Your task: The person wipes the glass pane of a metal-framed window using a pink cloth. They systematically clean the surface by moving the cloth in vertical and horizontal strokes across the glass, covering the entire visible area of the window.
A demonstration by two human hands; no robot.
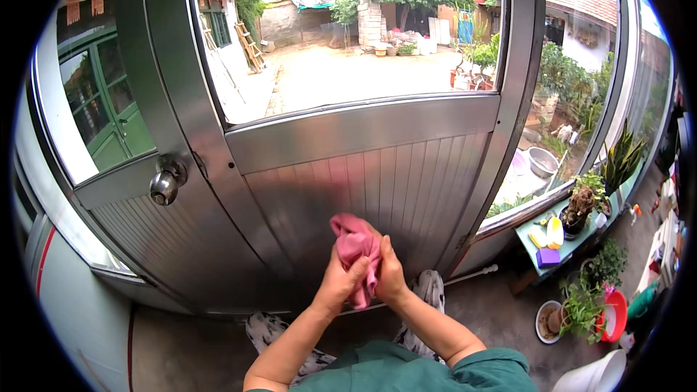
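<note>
A crumpled pink cloth [355,242] is bunched between my two hands, in front of my body. My left hand [342,277] grips it from the left side, thumb laid across the folds. On the other side my right hand [390,272] presses against the cloth, its thumb pointing up. Behind the hands stands a metal-framed door with a ribbed lower panel [425,174] and a large glass pane above. The cloth appears apart from the panel, though the exact gap is hard to judge. A round metal doorknob [165,188] sits on the frame at left.
At right, a low bench [531,237] bears potted plants, yellow items and a purple box [548,257]. Below it are a leafy plant [580,307], a red basin [615,316] and a white bucket [593,375]. A white rod [471,275] lies near the door's foot. Beyond the glass is a courtyard.
</note>
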